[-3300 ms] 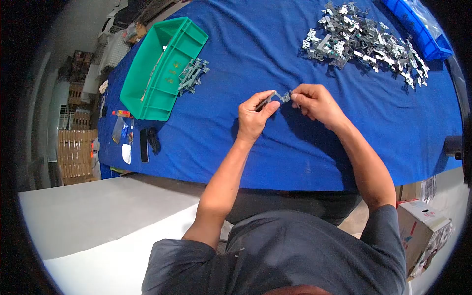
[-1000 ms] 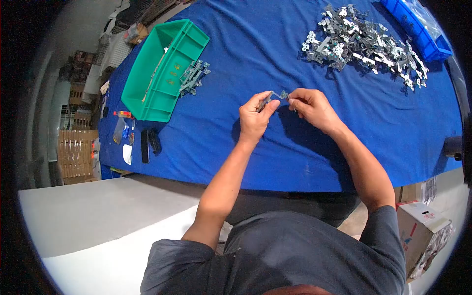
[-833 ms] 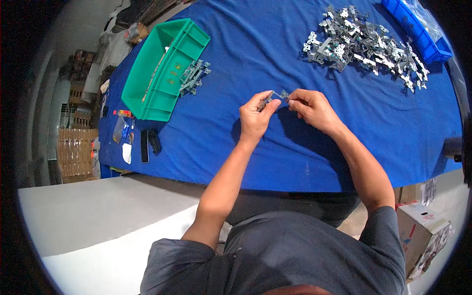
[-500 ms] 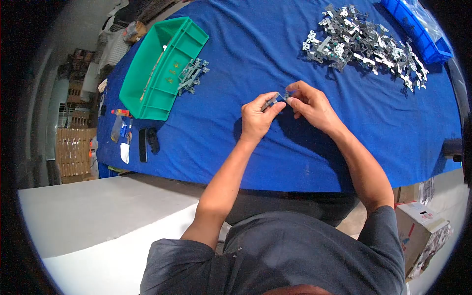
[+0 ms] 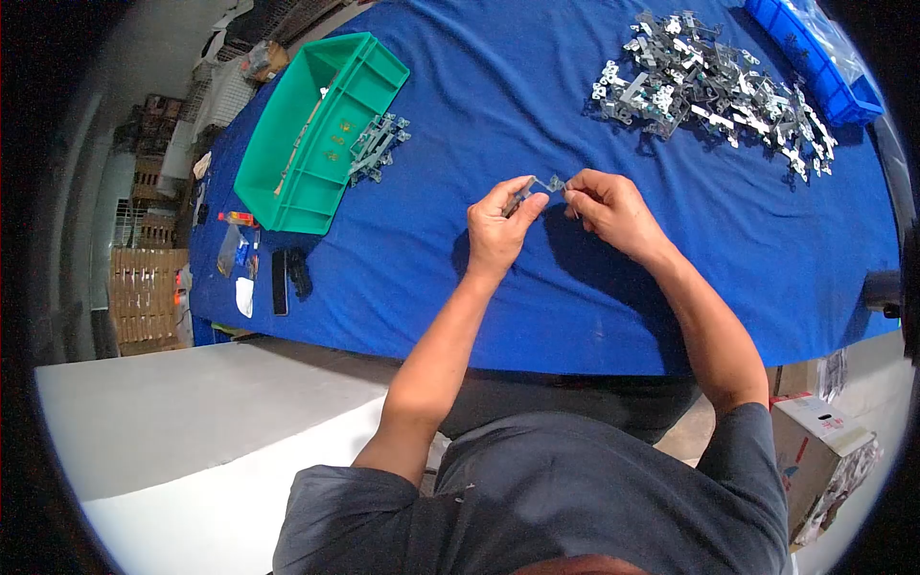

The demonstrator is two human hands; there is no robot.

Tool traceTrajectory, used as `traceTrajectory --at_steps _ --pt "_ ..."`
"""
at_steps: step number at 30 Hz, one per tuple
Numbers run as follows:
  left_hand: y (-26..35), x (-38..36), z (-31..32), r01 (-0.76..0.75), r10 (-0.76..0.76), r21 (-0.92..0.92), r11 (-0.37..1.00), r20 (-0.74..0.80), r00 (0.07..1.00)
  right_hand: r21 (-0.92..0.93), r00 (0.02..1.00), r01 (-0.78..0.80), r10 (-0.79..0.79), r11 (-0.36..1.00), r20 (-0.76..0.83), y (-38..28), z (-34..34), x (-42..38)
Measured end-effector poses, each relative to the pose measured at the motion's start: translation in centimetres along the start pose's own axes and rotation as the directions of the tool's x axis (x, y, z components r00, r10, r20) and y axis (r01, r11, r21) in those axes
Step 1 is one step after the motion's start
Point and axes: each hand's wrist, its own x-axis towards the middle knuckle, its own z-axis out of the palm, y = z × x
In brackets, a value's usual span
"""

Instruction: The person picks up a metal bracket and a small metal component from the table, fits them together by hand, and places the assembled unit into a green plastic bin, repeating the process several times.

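Above the middle of the blue cloth, my left hand (image 5: 494,232) is closed on a small grey metal bracket (image 5: 518,200), held between thumb and fingers. The bracket's flat, lobed end (image 5: 555,183) sticks out to the right, toward my other hand. My right hand (image 5: 616,211) pinches with thumb and index finger at that end; whether it grips the bracket itself or a tiny separate part is hard to see. A loose pile of similar metal brackets (image 5: 714,91) lies at the upper right, and a smaller group of brackets (image 5: 379,149) beside the green bin.
The green plastic bin (image 5: 321,201) stands tilted at the left. A blue bin (image 5: 848,101) with clear plastic sits at the far right corner. A black phone (image 5: 279,283) and small packets (image 5: 238,251) lie near the left edge. A cardboard box (image 5: 815,431) is below right.
My hands have drawn slightly apart, and the bracket's lobed end now shows between them. My right fingers have shifted a little to the right and closed closer together.
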Motion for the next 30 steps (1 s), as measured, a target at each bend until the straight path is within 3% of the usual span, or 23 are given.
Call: traceTrajectory --at_steps 10,13,16,19,22,25,28,30 --pt "-0.3 0.2 0.1 -0.004 0.004 0.015 1.0 0.01 1.0 -0.071 1.0 0.023 -0.023 0.997 0.001 -0.5 0.1 -0.3" --pt "0.3 0.2 0.3 -0.049 0.049 0.063 0.997 0.009 0.999 0.021 0.999 -0.042 0.043 0.999 -0.019 0.2 0.5 -0.2" --pt "0.3 0.2 0.5 -0.066 0.066 0.071 0.995 0.011 0.998 0.0 0.994 0.06 -0.06 0.998 -0.091 0.1 0.8 -0.2" --pt "0.7 0.0 0.5 -0.056 0.049 0.152 0.987 0.054 0.997 0.017 0.995 0.048 -0.046 0.999 -0.093 -1.3 0.6 -0.5" --pt "0.7 0.0 0.4 -0.064 0.048 0.198 0.978 0.084 0.995 -0.129 0.981 0.144 -0.158 0.981 -0.109 0.2 0.6 -0.1" --pt "0.9 0.0 0.3 -0.106 0.087 0.222 0.969 0.092 0.992 -0.32 0.833 0.381 -0.472 0.868 -0.288 0.6 0.7 0.5" --pt "0.9 -0.1 0.4 -0.091 0.083 0.17 0.981 0.054 0.995 -0.021 0.966 0.043 -0.047 0.999 -0.252 -0.9 -0.2 0.0" --pt "0.7 0.0 0.3 -0.053 0.052 0.103 0.993 0.016 0.999 0.018 0.99 0.013 -0.01 1.0 -0.139 -0.5 -0.1 -0.1"
